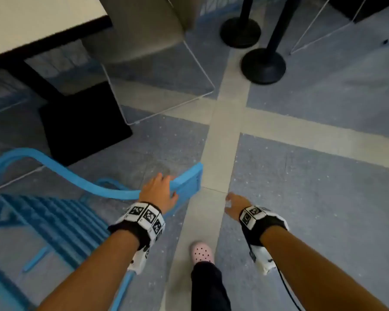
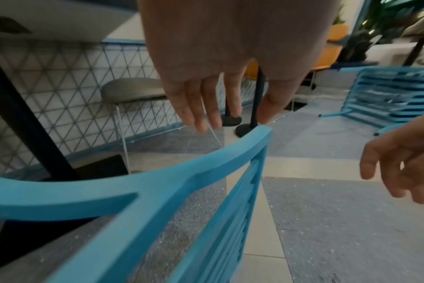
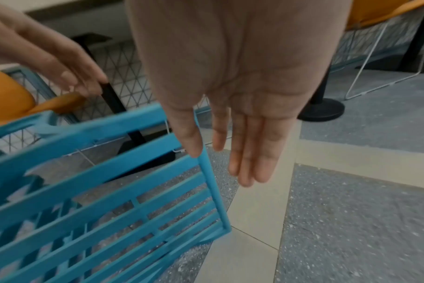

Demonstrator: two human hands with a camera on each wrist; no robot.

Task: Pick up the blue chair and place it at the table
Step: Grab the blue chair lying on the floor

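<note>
Hovering left hand (image 1: 160, 191) sits over the blue chair's (image 2: 133, 195) top rail, fingers straight, holding nothing | right hand (image 1: 235, 204) beside it, fingers straight, holding nothing | chair stands on the floor near the table (image 1: 32, 21), beside a grey chair (image 1: 144, 25)

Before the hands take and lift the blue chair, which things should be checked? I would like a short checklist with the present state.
1. Left hand over the top rail of the blue chair: ok.
2. Left fingers curled round the rail: not ok, straight.
3. Right hand on the chair: not ok, apart.
4. Floor toward the table free: not ok, grey chair beside it.
5. Chair legs free: cannot tell.
</note>
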